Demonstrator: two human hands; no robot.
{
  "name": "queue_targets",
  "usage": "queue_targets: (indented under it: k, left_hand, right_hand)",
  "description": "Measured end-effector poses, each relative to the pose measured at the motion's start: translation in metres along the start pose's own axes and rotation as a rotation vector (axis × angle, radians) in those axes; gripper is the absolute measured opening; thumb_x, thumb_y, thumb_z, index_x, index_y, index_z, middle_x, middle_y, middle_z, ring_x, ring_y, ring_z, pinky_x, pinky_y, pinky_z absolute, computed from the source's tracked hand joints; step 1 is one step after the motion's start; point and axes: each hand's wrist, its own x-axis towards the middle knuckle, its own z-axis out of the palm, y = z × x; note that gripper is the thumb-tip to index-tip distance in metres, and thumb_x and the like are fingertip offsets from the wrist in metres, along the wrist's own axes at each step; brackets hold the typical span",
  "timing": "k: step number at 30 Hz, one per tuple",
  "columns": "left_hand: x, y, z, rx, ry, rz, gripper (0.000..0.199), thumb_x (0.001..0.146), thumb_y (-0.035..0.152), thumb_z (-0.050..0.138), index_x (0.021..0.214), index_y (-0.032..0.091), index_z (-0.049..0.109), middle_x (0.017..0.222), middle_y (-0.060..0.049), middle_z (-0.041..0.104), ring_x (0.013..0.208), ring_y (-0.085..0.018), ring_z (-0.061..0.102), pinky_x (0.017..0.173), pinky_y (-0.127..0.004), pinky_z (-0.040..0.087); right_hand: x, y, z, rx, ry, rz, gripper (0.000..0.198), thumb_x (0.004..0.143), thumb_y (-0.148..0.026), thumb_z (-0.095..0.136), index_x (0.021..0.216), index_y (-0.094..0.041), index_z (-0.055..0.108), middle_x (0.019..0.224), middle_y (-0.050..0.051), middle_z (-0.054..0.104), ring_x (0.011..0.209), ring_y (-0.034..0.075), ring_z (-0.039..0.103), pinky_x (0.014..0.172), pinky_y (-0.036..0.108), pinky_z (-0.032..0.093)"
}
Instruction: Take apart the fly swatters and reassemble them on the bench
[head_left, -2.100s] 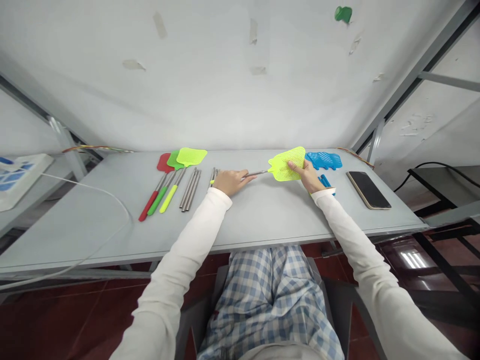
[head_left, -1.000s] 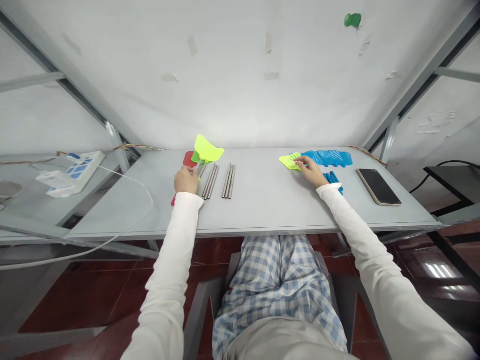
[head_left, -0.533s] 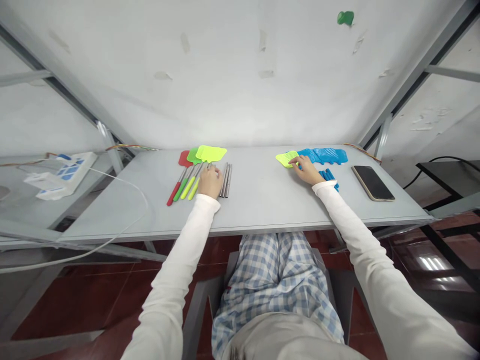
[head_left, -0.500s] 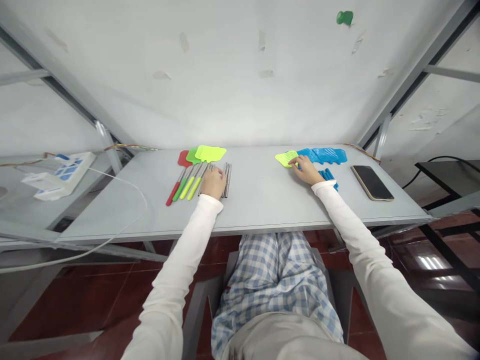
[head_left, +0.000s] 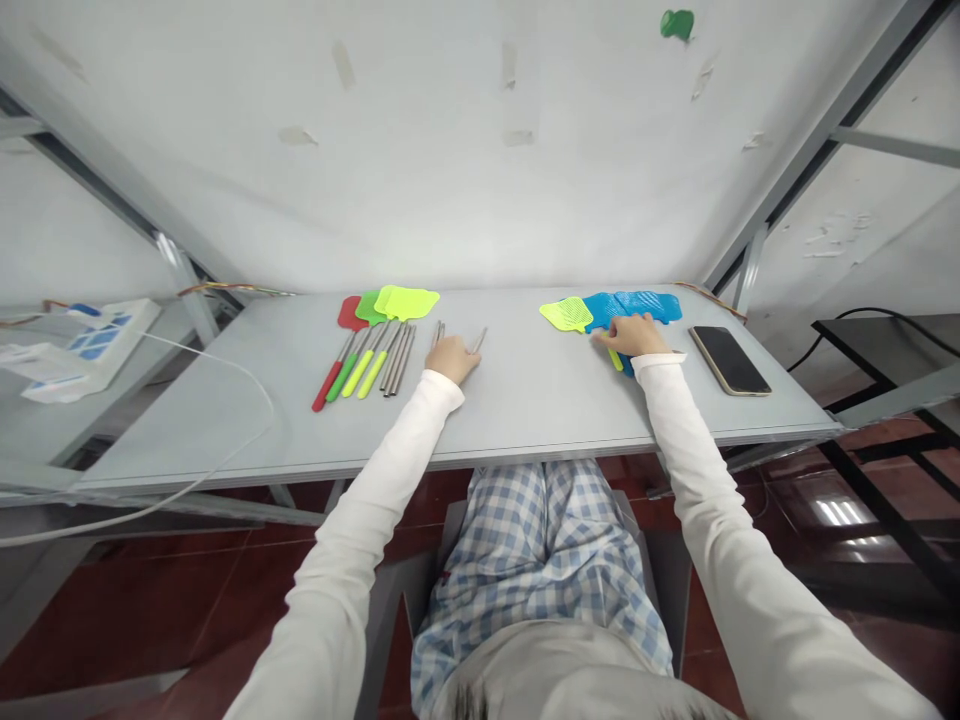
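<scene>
My left hand (head_left: 452, 358) is closed round a thin metal rod (head_left: 481, 338), which sticks out tilted past its fingers on the right. More rods show behind that hand, and several bare metal rods (head_left: 397, 360) lie beside it. To their left are assembled fly swatters with red (head_left: 350, 313), green (head_left: 369, 306) and yellow (head_left: 409, 302) heads. My right hand (head_left: 634, 335) has its fingers closed on a short yellow handle (head_left: 615, 359), partly hidden beneath them. Blue handles (head_left: 628, 367) lie mostly covered by this hand. A loose yellow swatter head (head_left: 568, 314) and blue heads (head_left: 649, 304) are just behind.
A phone (head_left: 729, 360) lies on the grey table (head_left: 517, 400) right of my right hand. At the far left are a white power strip (head_left: 105, 348) and a cable (head_left: 259, 385). The white wall (head_left: 480, 200) rises behind the table.
My left hand has moved right, off the row of rods, with one rod now angled out of it. The right hand has left the yellow head and come back over the handles, onto a yellow one.
</scene>
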Motion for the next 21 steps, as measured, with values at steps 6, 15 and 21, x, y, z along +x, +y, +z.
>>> queue_targets:
  k: [6,15,21]
  left_hand:
    - [0.011,0.036,0.018,-0.727,-0.295,0.038,0.013,0.075,0.027,0.062,0.069,0.017,0.058,0.063,-0.003,0.064,0.056,-0.013,0.058,0.062,-0.028,0.049]
    - [0.018,0.052,0.047,-1.468,-0.163,-0.008,0.010,0.084,0.023,0.054,0.078,0.015,0.055,0.072,-0.004,0.067,0.068,-0.009,0.065,0.076,-0.025,0.053]
    - [0.018,0.047,0.045,-1.450,-0.073,-0.007,0.010,0.082,0.024,0.047,0.074,0.018,0.048,0.067,-0.002,0.067,0.062,-0.009,0.063,0.072,-0.025,0.052]
  right_hand:
    - [0.001,-0.013,0.003,0.109,-0.071,-0.154,0.025,0.078,-0.045,0.062,0.073,-0.022,0.064,0.072,0.007,0.065,0.083,0.028,0.058,0.089,0.046,0.035]
    - [-0.006,-0.046,0.005,0.360,0.039,-0.471,0.033,0.087,-0.052,0.055,0.085,-0.021,0.065,0.087,0.008,0.066,0.088,0.023,0.057,0.082,0.036,0.038]
    - [-0.005,-0.055,0.008,0.398,0.146,-0.390,0.022,0.093,-0.040,0.050,0.096,-0.021,0.061,0.092,0.008,0.069,0.087,0.023,0.058,0.079,0.034,0.038]
